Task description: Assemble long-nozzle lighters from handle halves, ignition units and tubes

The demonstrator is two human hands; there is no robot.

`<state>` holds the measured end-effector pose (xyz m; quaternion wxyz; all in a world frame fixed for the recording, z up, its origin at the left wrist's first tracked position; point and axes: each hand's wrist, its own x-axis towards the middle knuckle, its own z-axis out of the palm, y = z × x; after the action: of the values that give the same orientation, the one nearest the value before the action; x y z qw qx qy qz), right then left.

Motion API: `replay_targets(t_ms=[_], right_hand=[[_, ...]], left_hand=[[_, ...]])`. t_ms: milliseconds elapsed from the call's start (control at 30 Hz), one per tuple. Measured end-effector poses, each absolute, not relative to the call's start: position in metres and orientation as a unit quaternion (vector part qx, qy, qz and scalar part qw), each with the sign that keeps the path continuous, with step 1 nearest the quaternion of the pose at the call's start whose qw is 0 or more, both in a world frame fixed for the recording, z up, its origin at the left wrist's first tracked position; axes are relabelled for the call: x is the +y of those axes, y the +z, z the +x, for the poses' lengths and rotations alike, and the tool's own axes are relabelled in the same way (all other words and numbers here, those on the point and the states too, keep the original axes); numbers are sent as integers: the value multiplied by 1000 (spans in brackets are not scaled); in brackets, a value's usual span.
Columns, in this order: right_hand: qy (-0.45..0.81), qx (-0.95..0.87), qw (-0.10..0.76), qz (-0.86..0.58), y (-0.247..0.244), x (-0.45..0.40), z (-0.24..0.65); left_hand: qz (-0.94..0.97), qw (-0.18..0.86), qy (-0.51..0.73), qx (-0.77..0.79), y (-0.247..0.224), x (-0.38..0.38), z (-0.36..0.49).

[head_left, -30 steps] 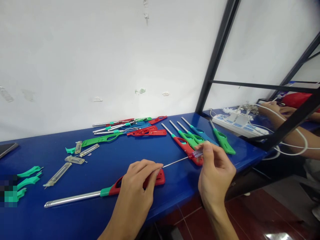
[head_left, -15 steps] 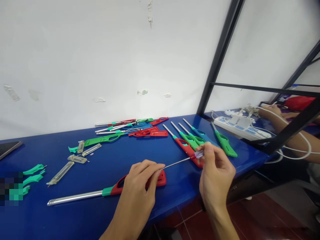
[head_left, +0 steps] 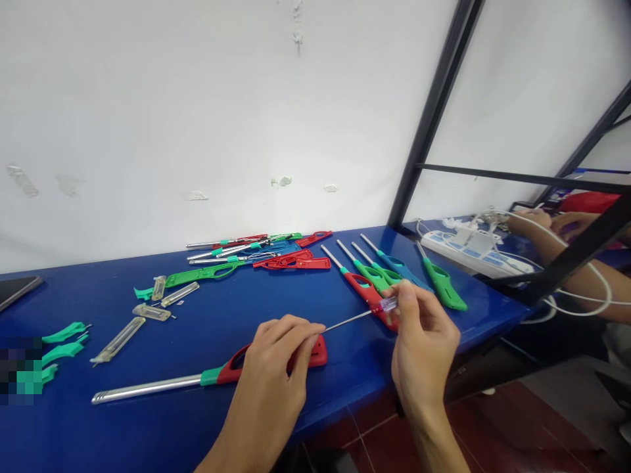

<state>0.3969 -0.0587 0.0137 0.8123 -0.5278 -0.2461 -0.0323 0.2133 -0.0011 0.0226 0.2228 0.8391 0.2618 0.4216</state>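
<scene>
A red lighter with a long metal tube [head_left: 148, 389] lies flat near the front of the blue table. My left hand [head_left: 279, 368] is closed over its red handle, thumb and forefinger at the tip of a thin screwdriver. The screwdriver [head_left: 386, 305] has a clear purple-red handle, pinched in my right hand [head_left: 424, 341]. Its shaft slants down left to my left fingertips, which hide where the tip rests. Just beyond my right hand lie a red lighter [head_left: 362, 286], green ones [head_left: 377, 278] and a blue one [head_left: 401, 268].
Opened lighter shells [head_left: 296, 260] are piled by the wall. Clear fuel tanks [head_left: 118, 339] and teal pieces [head_left: 64, 351] lie at left, with a phone [head_left: 17, 291]. At right stand a black frame [head_left: 428, 118], a power strip [head_left: 468, 253] and another person's arm [head_left: 582, 263].
My right hand and the screwdriver have shifted slightly left. My left hand stays on the red lighter. The other person's hands at right have moved a little.
</scene>
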Motion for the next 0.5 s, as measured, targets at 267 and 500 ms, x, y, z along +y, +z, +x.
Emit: replay_targets(t_ms=[267, 500], right_hand=[[-22, -250, 816, -522, 11, -58, 399], [-6, -252, 817, -518, 11, -58, 399]], left_hand=[[839, 212, 428, 261, 24, -1, 213], [841, 204, 430, 256, 22, -1, 213]])
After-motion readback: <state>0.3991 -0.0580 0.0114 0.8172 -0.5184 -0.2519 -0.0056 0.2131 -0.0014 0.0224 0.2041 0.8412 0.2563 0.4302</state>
